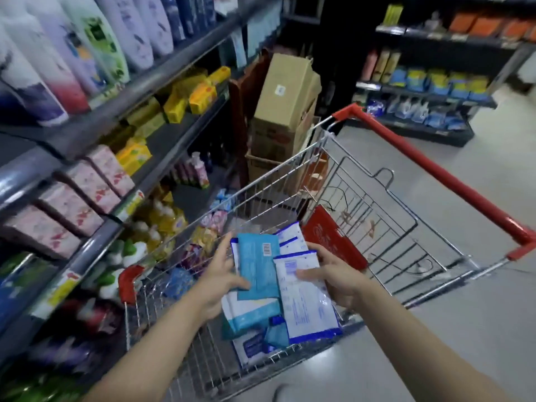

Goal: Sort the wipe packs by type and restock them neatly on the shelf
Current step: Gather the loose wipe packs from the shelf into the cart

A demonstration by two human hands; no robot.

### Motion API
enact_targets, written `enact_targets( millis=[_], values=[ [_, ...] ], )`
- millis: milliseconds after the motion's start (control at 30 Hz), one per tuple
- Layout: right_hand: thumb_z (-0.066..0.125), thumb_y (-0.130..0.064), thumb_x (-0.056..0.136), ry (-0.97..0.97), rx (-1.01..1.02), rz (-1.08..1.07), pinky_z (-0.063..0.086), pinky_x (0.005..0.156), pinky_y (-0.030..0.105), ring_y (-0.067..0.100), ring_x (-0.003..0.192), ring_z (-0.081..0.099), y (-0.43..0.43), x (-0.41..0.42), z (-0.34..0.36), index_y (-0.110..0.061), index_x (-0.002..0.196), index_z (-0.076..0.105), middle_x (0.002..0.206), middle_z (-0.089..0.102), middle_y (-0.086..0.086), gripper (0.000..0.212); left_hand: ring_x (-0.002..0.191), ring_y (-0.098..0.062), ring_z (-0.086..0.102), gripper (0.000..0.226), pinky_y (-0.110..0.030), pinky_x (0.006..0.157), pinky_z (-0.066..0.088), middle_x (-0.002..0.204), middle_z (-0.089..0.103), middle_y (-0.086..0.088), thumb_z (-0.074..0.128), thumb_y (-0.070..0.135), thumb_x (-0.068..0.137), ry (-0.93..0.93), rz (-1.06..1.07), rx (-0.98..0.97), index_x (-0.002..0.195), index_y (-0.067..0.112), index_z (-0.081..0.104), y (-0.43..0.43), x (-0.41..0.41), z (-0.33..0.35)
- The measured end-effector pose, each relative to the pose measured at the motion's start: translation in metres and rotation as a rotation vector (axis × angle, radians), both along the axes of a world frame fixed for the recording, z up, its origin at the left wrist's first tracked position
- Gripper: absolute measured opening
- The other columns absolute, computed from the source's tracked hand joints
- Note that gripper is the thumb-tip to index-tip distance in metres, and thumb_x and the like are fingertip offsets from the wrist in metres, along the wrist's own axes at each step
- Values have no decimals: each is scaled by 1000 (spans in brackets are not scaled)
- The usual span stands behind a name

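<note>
Over the cart's [319, 158] near corner, left hand [220, 282] is gripping the teal pack [256, 265], right hand [333, 274] pinching the white pack [307, 303], lengthwise; shelf [95, 245] lying leftward.

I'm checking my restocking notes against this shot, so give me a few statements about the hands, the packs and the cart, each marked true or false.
1. The left hand grips a teal pack whose barcode faces up. True.
2. The right hand holds nothing. False: it grips a white pack with blue edging.
3. The cart handle is green. False: it is red.
4. Cardboard boxes stand stacked beyond the far end of the cart. True.
</note>
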State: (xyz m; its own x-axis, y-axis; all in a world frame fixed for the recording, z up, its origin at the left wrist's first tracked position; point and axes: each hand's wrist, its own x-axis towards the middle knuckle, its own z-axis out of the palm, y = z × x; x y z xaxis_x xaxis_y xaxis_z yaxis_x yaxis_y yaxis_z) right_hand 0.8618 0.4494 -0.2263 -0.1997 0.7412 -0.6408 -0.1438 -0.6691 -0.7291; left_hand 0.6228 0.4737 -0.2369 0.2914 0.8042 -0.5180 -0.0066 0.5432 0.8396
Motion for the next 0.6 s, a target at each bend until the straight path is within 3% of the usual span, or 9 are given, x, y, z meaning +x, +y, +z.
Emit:
enact_targets(
  millis=[67, 133, 167, 233, 300, 433, 600],
  values=[
    [66, 9, 79, -13, -50, -1, 59, 71, 48, 36, 95, 69, 16, 22, -27, -27, 129, 45, 106, 71, 14, 65, 108, -34, 62, 111, -43, 68, 57, 132, 56, -14, 53, -29, 74, 6, -4, -46, 148, 44, 15, 12, 23, -31],
    [70, 7, 77, -104, -76, -8, 56, 81, 49, 34, 102, 66, 29, 31, -56, -28, 136, 40, 115, 68, 14, 75, 124, -34, 51, 116, -50, 89, 52, 152, 33, -13, 61, -22, 75, 105, 18, -86, 149, 46, 3, 22, 39, -63],
    [77, 0, 73, -224, -63, -3, 53, 89, 47, 32, 109, 62, 33, 33, -71, -29, 141, 33, 122, 63, 13, 85, 132, -35, 41, 117, -52, 100, 44, 158, 18, -11, 67, -14, 76, 218, 12, -79, 149, 44, -4, 26, 44, -78],
    [87, -32, 57, -548, -8, 124, 42, 105, 43, 29, 128, 47, 37, 36, -104, -34, 148, 19, 140, 46, 10, 114, 144, -33, 18, 113, -46, 115, 24, 160, 2, -10, 75, 9, 79, 584, -158, 7, 151, 32, -9, 26, 50, -102],
    [84, -44, 58, -806, 29, 313, 35, 109, 39, 31, 134, 37, 36, 34, -119, -33, 151, 14, 147, 37, 12, 117, 146, -30, 13, 109, -43, 116, 19, 160, 7, -8, 76, 27, 80, 839, -357, 125, 152, 28, -4, 23, 47, -120],
    [74, -38, 79, -1030, 208, 527, 44, 98, 35, 29, 122, 50, 45, 20, -117, -29, 152, 11, 148, 35, 11, 97, 140, -25, 31, 100, -42, 110, 34, 156, 25, 0, 62, 60, 80, 1205, -526, 334, 153, 27, 2, 23, 31, -118],
    [60, -43, 88, -1273, 464, 765, 47, 90, 40, 33, 129, 43, 79, -23, -81, -32, 153, 3, 154, 25, 10, 87, 142, -27, 26, 98, -45, 117, 21, 159, 18, -5, 47, 69, 84, 1488, -541, 529, 153, 24, -7, 35, 5, -67]
  ],
)
